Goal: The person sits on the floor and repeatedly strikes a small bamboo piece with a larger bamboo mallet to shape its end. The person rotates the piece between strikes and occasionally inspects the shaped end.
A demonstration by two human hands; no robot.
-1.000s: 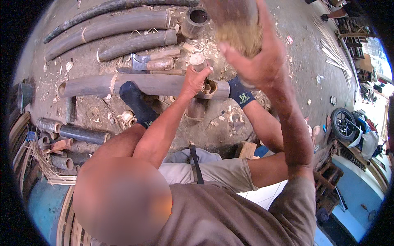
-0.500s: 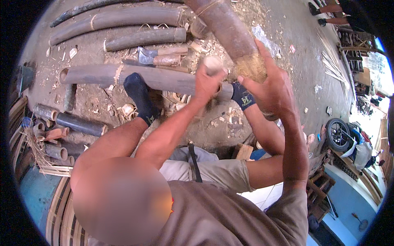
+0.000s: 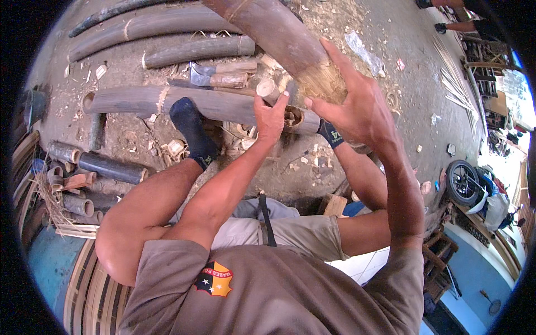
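The left hand (image 3: 269,120) has its grip closed round a short handle (image 3: 266,87), pale end up, beside the slot (image 3: 292,116) in the bamboo (image 3: 212,104), which lies crosswise near the floor (image 3: 412,114); the handle's lower end is hidden. The right hand (image 3: 360,106) has its grip spread wide round the pale, frayed part of a thick club (image 3: 273,33), tilted up to the left, apart from the handle. The left foot (image 3: 190,125) rests against the bamboo. The step looks like striking the handle to cut the slot; the next move calls for a steady left grip and a square, clear stroke.
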